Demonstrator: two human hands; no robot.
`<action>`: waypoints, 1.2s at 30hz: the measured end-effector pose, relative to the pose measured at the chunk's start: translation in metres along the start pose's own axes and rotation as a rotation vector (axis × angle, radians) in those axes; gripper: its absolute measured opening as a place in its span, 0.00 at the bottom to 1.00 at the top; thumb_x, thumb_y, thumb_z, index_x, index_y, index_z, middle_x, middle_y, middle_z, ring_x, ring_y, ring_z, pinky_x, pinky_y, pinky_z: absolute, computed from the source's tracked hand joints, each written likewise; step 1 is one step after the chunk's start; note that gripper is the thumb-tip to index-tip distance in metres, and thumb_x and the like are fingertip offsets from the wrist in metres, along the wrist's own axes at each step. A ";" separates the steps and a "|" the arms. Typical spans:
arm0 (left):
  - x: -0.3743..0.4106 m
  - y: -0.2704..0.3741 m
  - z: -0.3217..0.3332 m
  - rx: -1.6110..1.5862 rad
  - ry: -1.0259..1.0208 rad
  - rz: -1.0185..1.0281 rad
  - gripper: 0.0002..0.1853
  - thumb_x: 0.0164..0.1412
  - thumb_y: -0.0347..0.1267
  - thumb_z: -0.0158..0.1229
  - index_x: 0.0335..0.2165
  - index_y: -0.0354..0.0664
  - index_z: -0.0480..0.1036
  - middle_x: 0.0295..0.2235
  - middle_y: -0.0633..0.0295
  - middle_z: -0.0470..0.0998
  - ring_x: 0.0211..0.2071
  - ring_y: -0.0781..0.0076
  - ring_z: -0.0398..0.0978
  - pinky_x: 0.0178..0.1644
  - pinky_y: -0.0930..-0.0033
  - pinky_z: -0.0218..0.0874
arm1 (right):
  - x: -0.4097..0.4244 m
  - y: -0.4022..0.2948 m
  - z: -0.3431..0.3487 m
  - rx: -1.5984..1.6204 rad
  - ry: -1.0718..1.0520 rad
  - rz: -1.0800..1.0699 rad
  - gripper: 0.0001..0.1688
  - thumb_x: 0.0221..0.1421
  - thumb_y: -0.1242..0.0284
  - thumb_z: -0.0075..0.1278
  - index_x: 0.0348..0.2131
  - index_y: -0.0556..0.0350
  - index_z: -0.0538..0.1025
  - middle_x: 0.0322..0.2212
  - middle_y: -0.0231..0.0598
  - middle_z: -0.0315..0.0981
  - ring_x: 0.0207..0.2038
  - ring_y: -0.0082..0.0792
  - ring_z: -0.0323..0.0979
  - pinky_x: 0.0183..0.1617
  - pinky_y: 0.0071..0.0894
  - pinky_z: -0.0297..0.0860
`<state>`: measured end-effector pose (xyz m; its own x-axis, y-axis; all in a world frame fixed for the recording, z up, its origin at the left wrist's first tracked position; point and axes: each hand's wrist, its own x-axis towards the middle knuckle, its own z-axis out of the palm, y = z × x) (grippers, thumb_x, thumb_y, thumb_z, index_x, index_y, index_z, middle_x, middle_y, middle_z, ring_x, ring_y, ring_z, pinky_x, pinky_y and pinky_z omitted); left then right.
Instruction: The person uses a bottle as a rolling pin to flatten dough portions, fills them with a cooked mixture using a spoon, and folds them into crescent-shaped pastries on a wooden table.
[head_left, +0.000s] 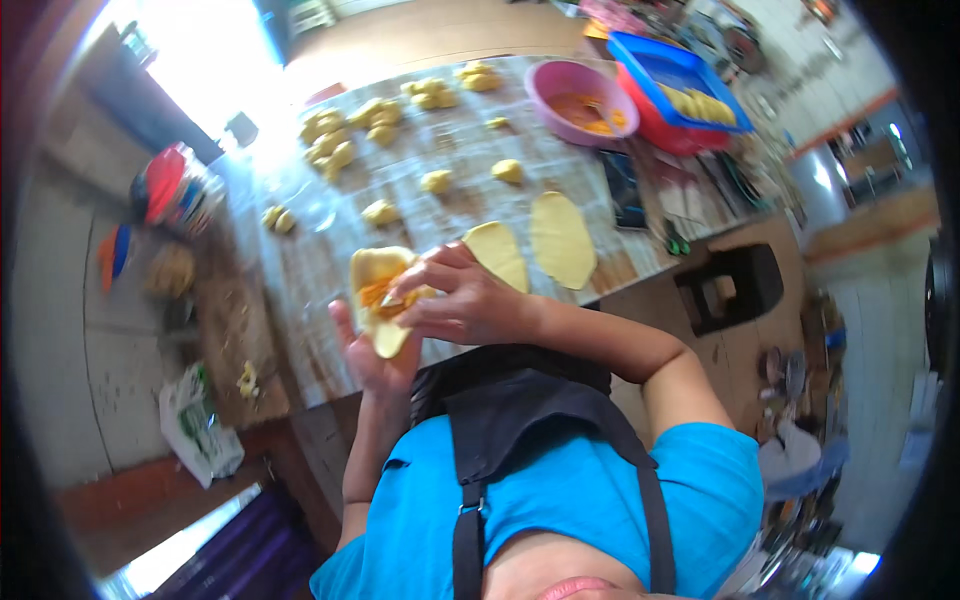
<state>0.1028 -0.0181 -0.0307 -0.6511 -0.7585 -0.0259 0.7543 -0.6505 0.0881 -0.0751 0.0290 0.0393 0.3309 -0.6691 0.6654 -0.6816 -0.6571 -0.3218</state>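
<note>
My left hand (380, 362) is under a flattened oval of yellow dough (389, 339), holding it up with the thumb along its left side. Orange shredded filling (373, 291) lies in the middle of this dough. Over the filling is my right hand (469, 300), fingers bent and tips close together. A small pale object (389, 302) shows at those fingertips; whether they grip it I cannot tell. Just beyond my right hand, a rolled dough oval (496, 253) lies partly covered by it. Another dough oval (562, 240) rests flat to its right.
Dough balls (381, 212) sit across the table (442, 154), with clusters (326, 139) at the far side. A pink basin (536, 90) holds orange filling and a spoon. Right of it, a blue tray (637, 52) with shaped dough rests on a red basin (649, 127). A phone (624, 187) lies nearby.
</note>
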 end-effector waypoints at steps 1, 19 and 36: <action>0.006 -0.009 0.012 0.090 -0.071 0.017 0.42 0.63 0.61 0.44 0.61 0.40 0.61 0.58 0.54 0.68 0.58 0.58 0.66 0.62 0.53 0.57 | 0.001 0.002 -0.007 0.069 0.066 0.086 0.09 0.47 0.67 0.64 0.32 0.38 0.81 0.45 0.27 0.74 0.45 0.34 0.69 0.51 0.37 0.61; 0.050 -0.072 0.029 0.796 -0.081 0.228 0.30 0.64 0.37 0.57 0.60 0.39 0.59 0.56 0.57 0.67 0.60 0.63 0.65 0.64 0.52 0.55 | -0.017 0.033 -0.045 0.636 0.464 0.694 0.10 0.53 0.74 0.62 0.38 0.52 0.83 0.32 0.31 0.79 0.34 0.21 0.73 0.43 0.24 0.70; 0.056 -0.086 0.032 0.889 -0.005 0.280 0.25 0.67 0.34 0.54 0.58 0.36 0.61 0.56 0.56 0.68 0.58 0.66 0.66 0.64 0.62 0.56 | -0.026 0.039 -0.045 0.778 0.518 0.821 0.11 0.52 0.75 0.63 0.39 0.51 0.83 0.33 0.30 0.78 0.35 0.18 0.73 0.43 0.23 0.70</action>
<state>-0.0017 -0.0036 -0.0076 -0.4570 -0.8818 0.1160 0.5443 -0.1742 0.8206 -0.1399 0.0363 0.0392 -0.4274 -0.8796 0.2089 0.0608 -0.2585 -0.9641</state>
